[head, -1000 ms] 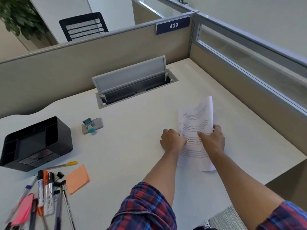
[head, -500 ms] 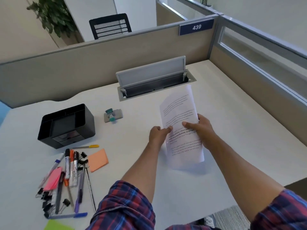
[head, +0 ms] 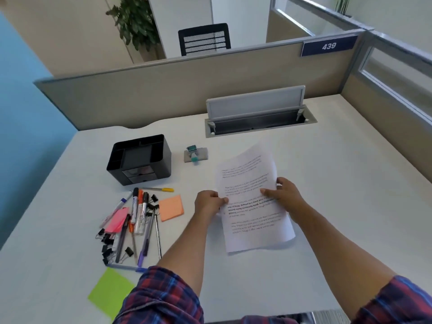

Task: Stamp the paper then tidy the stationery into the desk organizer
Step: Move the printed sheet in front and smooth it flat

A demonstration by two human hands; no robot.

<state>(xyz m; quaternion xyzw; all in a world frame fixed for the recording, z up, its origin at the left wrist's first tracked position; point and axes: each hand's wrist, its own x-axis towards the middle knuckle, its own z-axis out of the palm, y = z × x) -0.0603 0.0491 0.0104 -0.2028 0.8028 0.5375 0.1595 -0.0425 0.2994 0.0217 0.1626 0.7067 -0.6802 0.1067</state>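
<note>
A printed white paper is held above the white desk, its far end curling up. My left hand pinches its left edge and my right hand grips its right edge, thumb on top. A small grey stamp with a teal part lies behind the paper, to its left. The black desk organizer stands further left. In front of the organizer lies a heap of pens, markers and black binder clips, with an orange sticky pad, a pink one and a green one.
An open grey cable hatch is set into the desk at the back. Beige partitions close the desk at the back and right. A yellow-capped pen lies apart from the heap, just before the organizer.
Both hands have lifted the paper and carried it leftwards across the desk, toward the stamp. The camera has swung left, bringing the whole stationery heap into view.
</note>
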